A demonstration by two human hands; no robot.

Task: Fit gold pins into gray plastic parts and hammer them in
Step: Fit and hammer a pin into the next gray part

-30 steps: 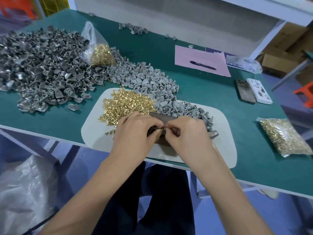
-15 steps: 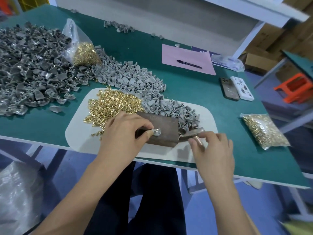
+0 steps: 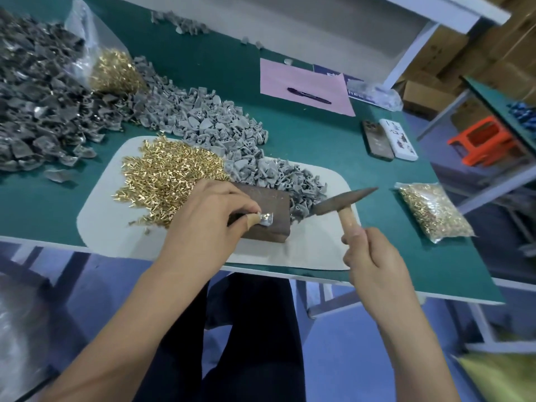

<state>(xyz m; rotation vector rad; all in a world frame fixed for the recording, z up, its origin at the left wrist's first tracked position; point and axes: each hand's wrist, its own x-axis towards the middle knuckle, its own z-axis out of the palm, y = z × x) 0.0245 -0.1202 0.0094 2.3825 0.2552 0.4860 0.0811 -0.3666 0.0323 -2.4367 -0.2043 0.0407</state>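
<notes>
My left hand [image 3: 207,219] pinches a small gray plastic part [image 3: 266,220] with a gold pin in it, holding it on a dark metal block [image 3: 272,210]. My right hand [image 3: 368,256] grips the wooden handle of a small hammer [image 3: 342,200], whose rusty head is raised just right of the block. A heap of loose gold pins [image 3: 165,175] lies on the white mat [image 3: 104,224] left of the block. Light gray plastic parts [image 3: 220,132] are piled behind the block.
A big pile of darker gray parts [image 3: 37,97] fills the far left, with an open bag of pins [image 3: 116,71] beside it. A sealed bag of pins [image 3: 432,210], two phones [image 3: 388,140] and a pink sheet with a pen [image 3: 304,88] lie to the right on the green table [image 3: 333,140].
My right hand left the part, took the hammer by its handle and lifted it. My left hand keeps the part on the block.
</notes>
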